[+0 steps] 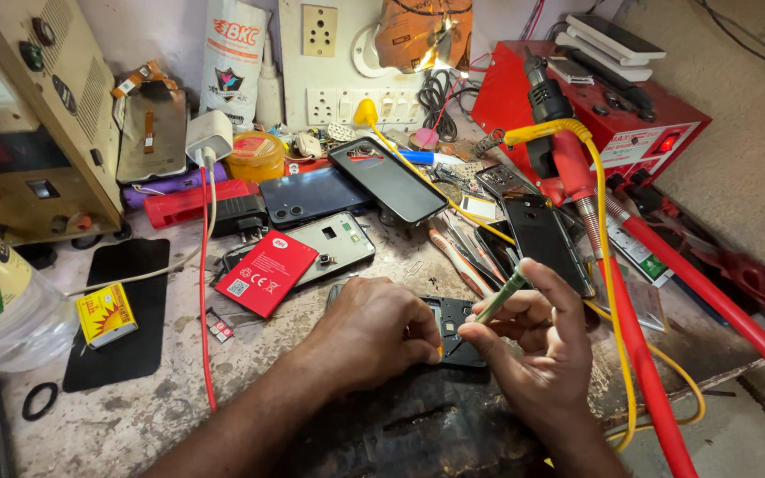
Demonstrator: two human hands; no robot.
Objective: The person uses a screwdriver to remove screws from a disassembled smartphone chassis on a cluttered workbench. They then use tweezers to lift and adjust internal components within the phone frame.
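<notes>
**Two hands at an opened phone on a crowded repair bench**

The left hand (374,332) lies knuckles-up on the dark phone frame (455,329), fingers curled down against its left edge and pressing it to the black mat (418,420) beneath. Whether anything is pinched under those fingers cannot be told; the palm hides them.

The right hand (537,341) is raised just to the right of the frame, palm turned inward. Its thumb and fingers are closed on a slim greenish tool (502,294), which slants up and away from the frame, its lower end near the frame's upper right corner.

The frame sits at the front middle of the bench (170,389), between the two hands. Behind the left hand lie a red flat battery (266,272) and a pale phone back (334,243) with its camera hole showing. Farther back rest a dark blue phone (312,195) and a tilted black phone (387,177). A black phone (546,239) lies just behind the right hand. A red hose (639,354) and a yellow cable (608,265) run down the right side from a red box (613,106). A small yellow carton (105,314) sits on a black pad (126,310) to the left.
</notes>
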